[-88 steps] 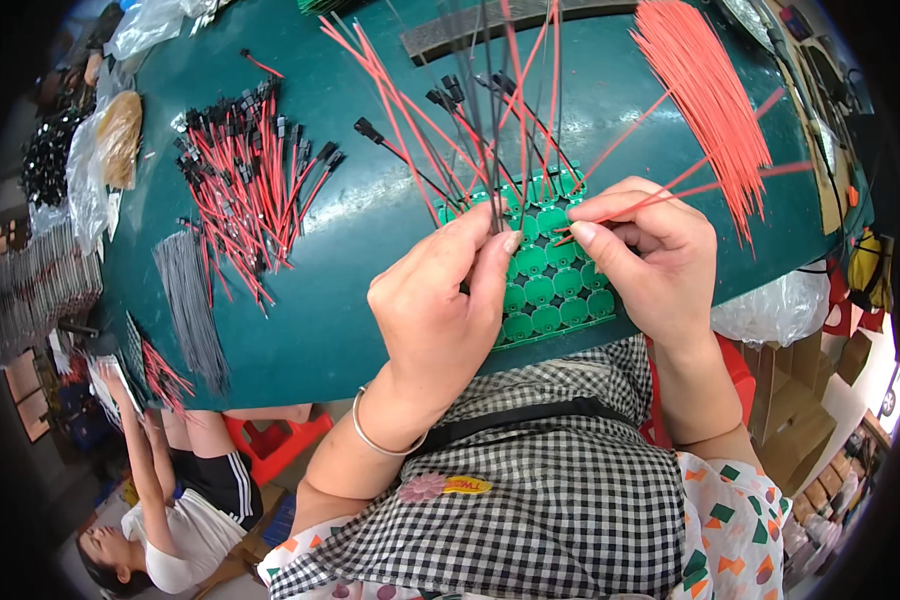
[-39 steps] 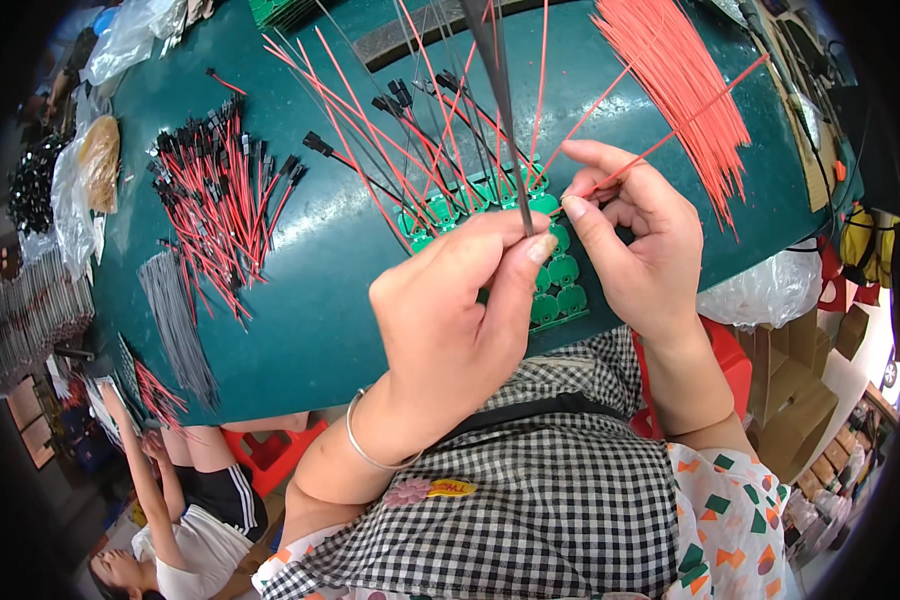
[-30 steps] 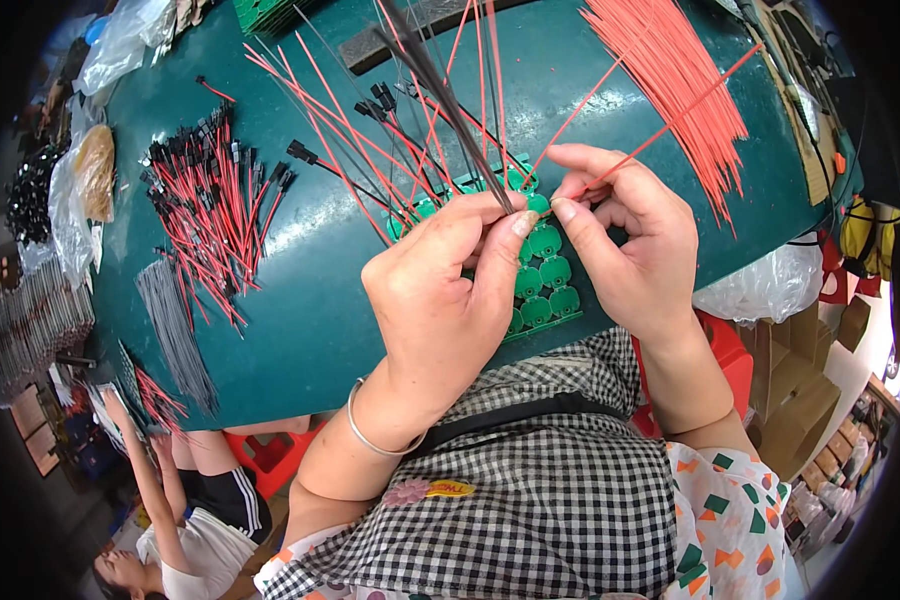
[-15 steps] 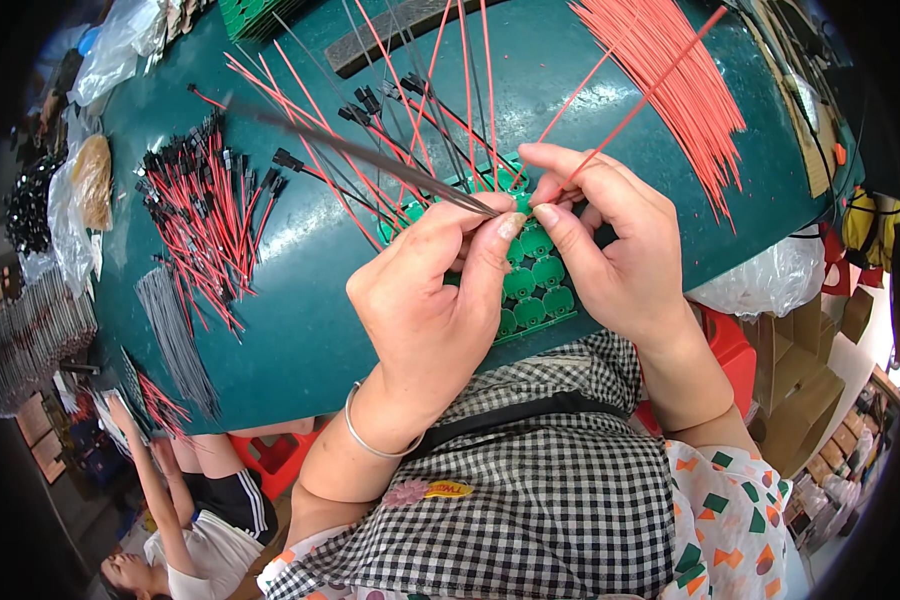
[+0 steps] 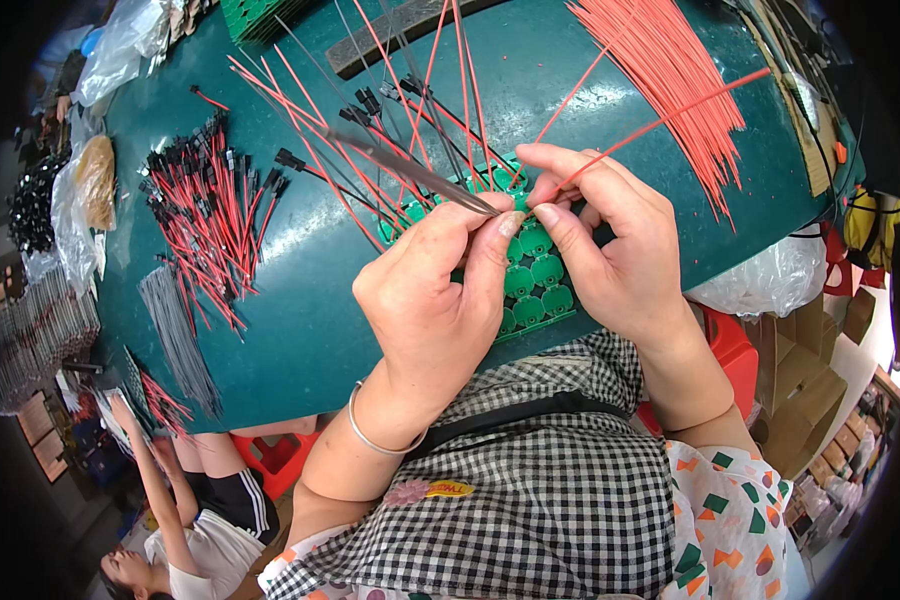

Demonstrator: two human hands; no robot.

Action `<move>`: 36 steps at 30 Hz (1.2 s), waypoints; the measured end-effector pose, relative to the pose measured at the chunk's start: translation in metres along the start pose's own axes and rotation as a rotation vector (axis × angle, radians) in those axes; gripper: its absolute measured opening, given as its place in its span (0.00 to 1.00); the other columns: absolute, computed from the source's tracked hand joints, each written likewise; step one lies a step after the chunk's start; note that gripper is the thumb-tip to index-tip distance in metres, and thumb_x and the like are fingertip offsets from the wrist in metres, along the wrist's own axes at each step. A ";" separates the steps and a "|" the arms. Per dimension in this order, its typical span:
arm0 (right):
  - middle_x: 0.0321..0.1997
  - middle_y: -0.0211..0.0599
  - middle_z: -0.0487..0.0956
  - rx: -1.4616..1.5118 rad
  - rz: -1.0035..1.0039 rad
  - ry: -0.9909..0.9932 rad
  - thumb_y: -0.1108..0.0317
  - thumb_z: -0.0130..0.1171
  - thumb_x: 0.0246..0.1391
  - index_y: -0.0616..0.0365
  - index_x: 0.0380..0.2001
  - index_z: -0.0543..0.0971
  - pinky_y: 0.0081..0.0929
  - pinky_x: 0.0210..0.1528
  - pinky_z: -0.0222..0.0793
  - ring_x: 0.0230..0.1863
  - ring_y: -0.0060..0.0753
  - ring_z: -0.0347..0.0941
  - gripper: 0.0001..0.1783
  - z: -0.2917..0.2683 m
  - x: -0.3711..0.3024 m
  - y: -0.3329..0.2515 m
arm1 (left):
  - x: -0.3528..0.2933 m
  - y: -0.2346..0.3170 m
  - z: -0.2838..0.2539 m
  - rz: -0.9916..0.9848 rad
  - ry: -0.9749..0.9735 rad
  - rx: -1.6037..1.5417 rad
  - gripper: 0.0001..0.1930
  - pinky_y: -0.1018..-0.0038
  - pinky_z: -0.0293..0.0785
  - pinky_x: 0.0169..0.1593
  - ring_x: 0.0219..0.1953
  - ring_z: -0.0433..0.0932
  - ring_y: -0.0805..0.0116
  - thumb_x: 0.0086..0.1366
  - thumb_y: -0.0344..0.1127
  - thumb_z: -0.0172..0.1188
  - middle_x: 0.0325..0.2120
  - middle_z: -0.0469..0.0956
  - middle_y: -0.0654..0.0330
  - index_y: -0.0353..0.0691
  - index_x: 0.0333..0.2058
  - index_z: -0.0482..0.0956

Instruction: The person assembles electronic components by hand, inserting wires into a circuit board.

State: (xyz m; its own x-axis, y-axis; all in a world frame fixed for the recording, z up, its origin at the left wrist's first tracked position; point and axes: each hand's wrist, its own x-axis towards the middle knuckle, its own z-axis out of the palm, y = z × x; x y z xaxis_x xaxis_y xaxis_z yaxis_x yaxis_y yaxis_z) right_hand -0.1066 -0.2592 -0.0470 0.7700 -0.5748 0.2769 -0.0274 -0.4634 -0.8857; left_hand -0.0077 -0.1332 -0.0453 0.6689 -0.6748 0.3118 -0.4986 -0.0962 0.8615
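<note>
Black wires (image 5: 410, 170): pinched near one end by the left hand's (image 5: 432, 270) fingers; they look light, springy.
Red wire (image 5: 670, 118): the right hand's (image 5: 618, 240) fingers nip its end; probably slippery, best gripped close to the tip.
Green board (image 5: 547, 271): on the counter (image 5: 300, 350) beneath both; seems stiff, edges safest.

From my end I saw a shiny dk green table (image 5: 290, 345), red stool (image 5: 282, 462) lower L, cardbd boxes (image 5: 800, 385) R, bright light (image 5: 882, 338) at far R.

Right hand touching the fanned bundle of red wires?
Apart. The head view shows a strip of dark green tabletop between the right hand and the fanned bundle of red wires.
</note>
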 end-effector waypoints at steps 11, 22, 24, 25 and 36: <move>0.30 0.40 0.78 -0.011 -0.059 0.010 0.83 0.57 0.51 0.64 0.46 0.80 0.27 0.32 0.73 0.29 0.37 0.77 0.17 0.001 0.000 0.003 | 0.000 0.000 0.002 -0.033 0.014 -0.026 0.03 0.84 0.76 0.26 0.23 0.80 0.78 0.62 0.20 0.64 0.29 0.84 0.58 0.27 0.35 0.82; 0.31 0.40 0.78 0.024 0.006 0.003 0.85 0.55 0.51 0.62 0.47 0.79 0.25 0.33 0.73 0.30 0.34 0.76 0.19 0.000 -0.001 0.002 | 0.001 -0.001 0.003 0.006 0.003 -0.007 0.04 0.83 0.76 0.26 0.23 0.80 0.78 0.61 0.21 0.65 0.27 0.84 0.59 0.29 0.35 0.84; 0.31 0.40 0.78 0.030 0.006 -0.001 0.86 0.55 0.51 0.62 0.47 0.80 0.25 0.33 0.73 0.30 0.34 0.76 0.19 0.000 -0.001 0.002 | 0.001 -0.003 0.003 0.033 -0.001 0.009 0.06 0.82 0.76 0.26 0.23 0.80 0.78 0.60 0.20 0.65 0.27 0.84 0.58 0.29 0.37 0.84; 0.31 0.40 0.78 0.035 0.007 -0.004 0.86 0.54 0.51 0.62 0.47 0.80 0.25 0.33 0.73 0.30 0.34 0.76 0.19 0.000 -0.001 0.002 | 0.001 -0.003 0.004 0.034 0.000 0.009 0.06 0.82 0.76 0.26 0.23 0.80 0.78 0.60 0.20 0.65 0.27 0.84 0.58 0.29 0.37 0.84; 0.32 0.39 0.80 0.060 0.044 0.012 0.86 0.55 0.53 0.64 0.44 0.81 0.19 0.35 0.72 0.33 0.25 0.78 0.15 0.005 -0.001 -0.003 | -0.003 0.017 -0.040 0.081 0.202 0.157 0.11 0.83 0.75 0.26 0.23 0.79 0.78 0.60 0.19 0.65 0.29 0.84 0.56 0.27 0.43 0.82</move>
State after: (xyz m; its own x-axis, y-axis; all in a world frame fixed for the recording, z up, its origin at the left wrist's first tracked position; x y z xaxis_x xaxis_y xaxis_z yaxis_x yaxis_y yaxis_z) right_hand -0.1039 -0.2541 -0.0462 0.7614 -0.6017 0.2413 -0.0224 -0.3964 -0.9178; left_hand 0.0040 -0.1040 -0.0152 0.7117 -0.5267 0.4648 -0.6241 -0.1704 0.7625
